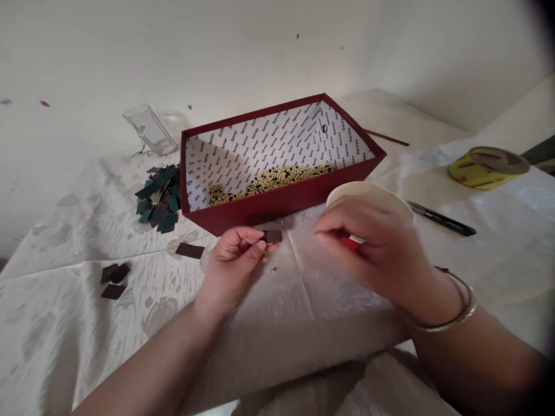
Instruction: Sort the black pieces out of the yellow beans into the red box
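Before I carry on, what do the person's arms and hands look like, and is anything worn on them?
The left hand is ungloved, with nothing visible on its wrist. The right hand, slightly blurred, is ungloved too; its wrist wears a shiny gold-toned bangle, with what looks like a thin dark band beside it. No sleeves show on either forearm.

Right hand (368, 248) blurred right of centre, red object (350, 243) partly hidden in it, pale container (368, 189) partly covered behind, forearms (151, 358) cropped at bottom.
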### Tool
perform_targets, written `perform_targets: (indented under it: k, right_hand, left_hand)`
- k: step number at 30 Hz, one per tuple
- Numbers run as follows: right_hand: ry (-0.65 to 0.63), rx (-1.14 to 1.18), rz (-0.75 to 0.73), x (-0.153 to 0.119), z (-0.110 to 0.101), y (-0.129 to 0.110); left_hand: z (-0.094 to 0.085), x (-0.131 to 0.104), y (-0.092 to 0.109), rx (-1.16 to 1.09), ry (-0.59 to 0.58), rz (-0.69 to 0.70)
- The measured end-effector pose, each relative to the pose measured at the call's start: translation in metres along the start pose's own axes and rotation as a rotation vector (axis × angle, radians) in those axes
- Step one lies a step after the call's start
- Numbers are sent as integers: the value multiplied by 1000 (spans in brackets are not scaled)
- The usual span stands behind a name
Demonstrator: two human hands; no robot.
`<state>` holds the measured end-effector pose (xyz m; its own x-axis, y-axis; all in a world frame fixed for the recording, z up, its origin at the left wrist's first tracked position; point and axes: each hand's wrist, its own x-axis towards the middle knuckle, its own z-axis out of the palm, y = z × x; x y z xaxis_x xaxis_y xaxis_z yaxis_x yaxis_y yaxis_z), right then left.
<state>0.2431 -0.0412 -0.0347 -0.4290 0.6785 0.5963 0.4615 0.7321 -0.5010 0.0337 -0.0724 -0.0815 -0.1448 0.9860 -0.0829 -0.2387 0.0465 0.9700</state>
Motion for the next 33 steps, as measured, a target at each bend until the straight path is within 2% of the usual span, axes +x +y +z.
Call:
perform_targets:
  k: [2,5,8,12,16,21,23,28,33]
  right_hand:
    - [-268,-5,-30,-2,10,-1]
    - [-486,-77,-26,-6,25,-3]
    - [-564,-101,-32,-9,40,-7]
    - [-593,-146,-26,-14,58,-10]
    - [-593,-173,-29,-15,70,-7]
    - [-562,-119,-82,-14,68,-5]
    - [-484,-84,-108,-13,64,-7]
    - [-155,-70,-109,-11,61,-7]
    - [-83,-100,-102,-10,63,-1]
  left_hand:
    - [-1,1,-1,0,5,31]
    - [-2,2,-1,-26,16,44]
    - [-3,2,-1,-27,8,45]
    - [-2,2,0,-1,1,20]
    - [0,3,1,-24,35,-30]
    - [-2,5,1,-42,81,-99]
    - [-2,5,1,-51,95,-108]
    - [0,1,2,-25,71,-102]
    - [1,-4,2,-81,11,-172]
